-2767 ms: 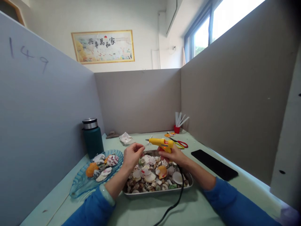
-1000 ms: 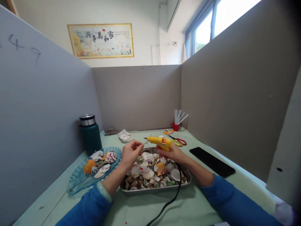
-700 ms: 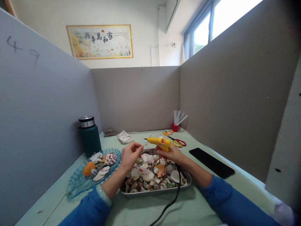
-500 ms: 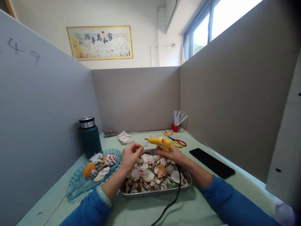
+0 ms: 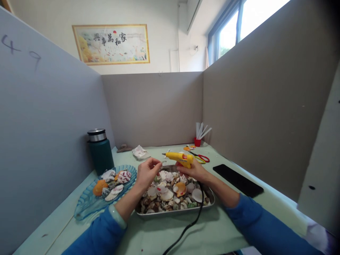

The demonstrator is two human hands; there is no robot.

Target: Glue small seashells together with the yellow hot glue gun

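My right hand is wrapped round the handle of a yellow glue gun, its dark nozzle pointing left. Just left of and below the nozzle, my left hand pinches a small pale piece between thumb and fingertips; its kind is too small to make out. Beneath both hands lies a metal tray heaped with shells, among them an orange scallop shell. The gun's black cord runs over the tray's near rim toward me.
On the left, a blue fluted dish holds several shells, with a green bottle behind it. Scissors, a red cup of white sticks and a black flat slab lie to the right. Grey partitions enclose the table.
The view has tilted and shifted slightly, so everything sits a little higher in the picture. Both hands keep nearly the same pose, with the same grips.
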